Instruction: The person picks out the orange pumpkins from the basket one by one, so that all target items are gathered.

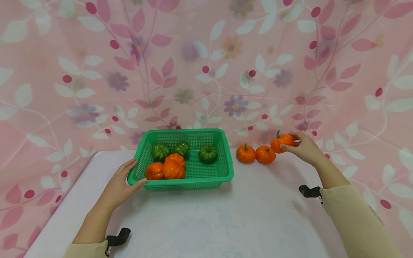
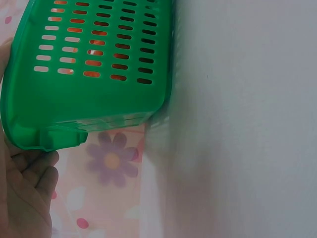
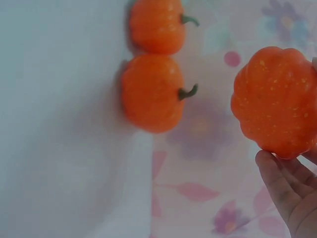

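Above the table's back right, my right hand [image 1: 304, 147] holds a small orange pumpkin [image 1: 282, 143] with a green stem between thumb and fingers. Its ribbed, speckled side faces the right wrist view, with fingertips [image 3: 267, 161] at its lower edge. My left hand [image 1: 117, 184] is spread at the left end of a green plastic basket [image 1: 193, 181], thumb along the front rim and fingers at the side rim. Inside the basket are orange pumpkins [image 1: 174, 170] at the front left and green pumpkins [image 1: 208, 154] toward the back and right.
Two more orange pumpkins, one nearer the basket [image 1: 246, 154] and one beside it [image 1: 265, 155], sit side by side on the white table [image 1: 206, 222]. A pink floral cloth [image 1: 206, 64] hangs right behind the table. Black wrist mounts [image 1: 310, 191] stick out from both sleeves.
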